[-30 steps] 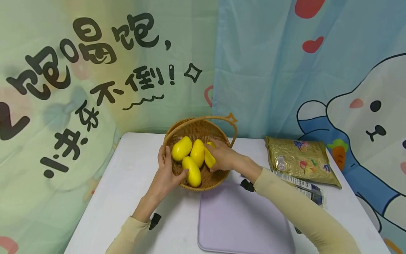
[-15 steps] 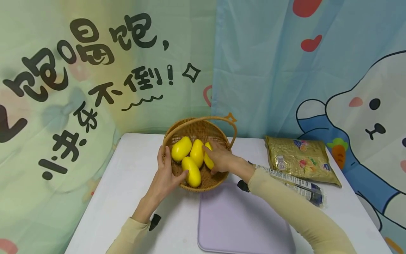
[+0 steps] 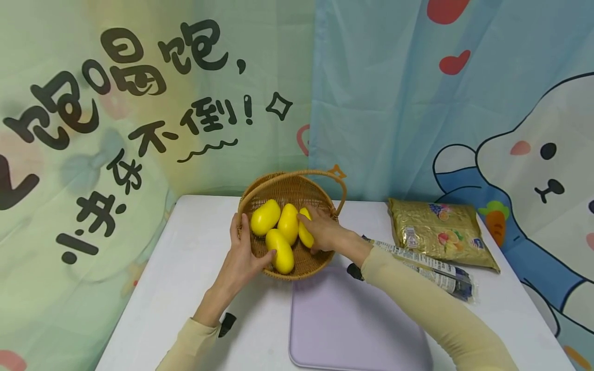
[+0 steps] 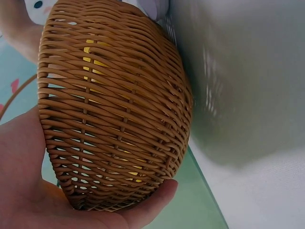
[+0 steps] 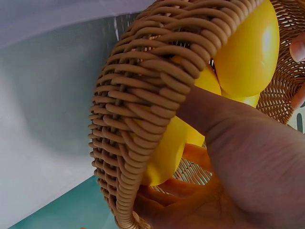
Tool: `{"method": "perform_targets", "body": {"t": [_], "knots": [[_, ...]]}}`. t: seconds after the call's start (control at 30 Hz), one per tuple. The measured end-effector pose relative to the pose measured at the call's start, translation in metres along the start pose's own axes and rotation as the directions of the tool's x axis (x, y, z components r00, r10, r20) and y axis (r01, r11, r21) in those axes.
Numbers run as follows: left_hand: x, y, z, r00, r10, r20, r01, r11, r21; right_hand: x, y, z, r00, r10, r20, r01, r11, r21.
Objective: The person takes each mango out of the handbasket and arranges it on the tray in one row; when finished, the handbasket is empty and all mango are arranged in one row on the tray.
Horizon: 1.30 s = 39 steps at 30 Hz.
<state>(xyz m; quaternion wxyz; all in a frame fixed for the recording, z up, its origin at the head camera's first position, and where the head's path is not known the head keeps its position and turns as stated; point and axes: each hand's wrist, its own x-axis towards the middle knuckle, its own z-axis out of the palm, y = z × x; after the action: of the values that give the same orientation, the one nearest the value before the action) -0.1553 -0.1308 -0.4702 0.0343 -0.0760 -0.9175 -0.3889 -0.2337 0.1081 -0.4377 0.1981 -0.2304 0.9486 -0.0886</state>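
Toward the far side of the white table (image 3: 195, 237), a round wicker basket (image 3: 303, 264) with an arched handle (image 3: 342, 193) contains four yellow fruits: a left fruit (image 3: 265, 217), a middle fruit (image 3: 289, 222), a near fruit (image 3: 280, 251) and a right fruit (image 3: 304, 233), clustered together. The right hand (image 3: 325, 232) is inside the basket, its grip curled round the right fruit and partly covering it. The left hand (image 3: 242, 257) has its grip on the basket's left side, thumb over the rim beside the near fruit; whether thumb and fruit touch, I cannot tell. Yellow shows through the weave in the left wrist view. A pale purple board (image 3: 357, 319) lies just in front of the basket. Farther right lie a gold packet (image 3: 441, 234), its contents hidden, and a long printed packet (image 3: 438, 273).
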Motion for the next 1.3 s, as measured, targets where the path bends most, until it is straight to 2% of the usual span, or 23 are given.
{"method": "perform_targets", "body": {"t": [0.53, 0.97, 1.3], "knots": [[-0.001, 0.0, 0.001, 1.0, 0.0, -0.004, -0.001, 1.0, -0.008, -0.003, 0.0, -0.001, 1.0, -0.001, -0.003, 0.001, 1.0, 0.013], [0.001, -0.005, 0.001, 0.999, 0.011, -0.031, -0.012, 1.0, -0.017, -0.013, -0.007, -0.011, 0.995, -0.045, -0.084, 0.045, 0.999, 0.0], [0.001, -0.005, -0.001, 1.0, -0.029, -0.009, 0.029, 0.999, -0.037, -0.03, -0.015, -0.022, 0.987, -0.074, -0.14, 0.069, 0.997, -0.044]]}}
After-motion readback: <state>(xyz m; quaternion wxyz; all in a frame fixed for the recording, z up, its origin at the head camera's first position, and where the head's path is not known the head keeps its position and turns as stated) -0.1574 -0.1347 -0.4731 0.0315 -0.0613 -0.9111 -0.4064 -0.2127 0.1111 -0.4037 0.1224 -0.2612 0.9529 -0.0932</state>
